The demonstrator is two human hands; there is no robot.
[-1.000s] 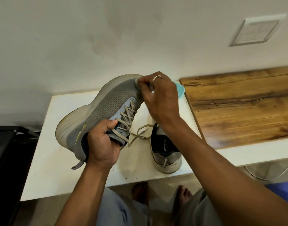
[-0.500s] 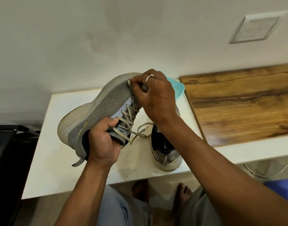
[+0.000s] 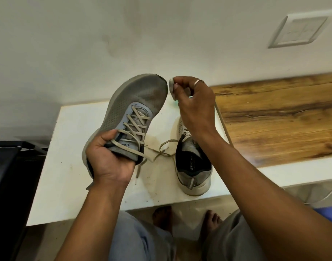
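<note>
White tabletop (image 3: pixel 71 166), mesh shoe (image 3: pixel 135 102), crumpled wad (image 3: pixel 171 87)

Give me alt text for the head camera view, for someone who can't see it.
The left hand holds a grey sneaker up while the right hand pinches a small pale wad beside its toe. The second sneaker stands on the white table.

Soft, diffuse indoor light is falling from above, leaving the white wall (image 3: pixel 123 34) and the white table (image 3: pixel 67 166) bright without glare. Weak shadows are gathering under the table's front edge and at the dim left margin. The wide lens is bowing lines near the edges — the wooden board (image 3: pixel 274 119) is curving — and the right hand (image 3: pixel 195 102) is smearing slightly.
</note>
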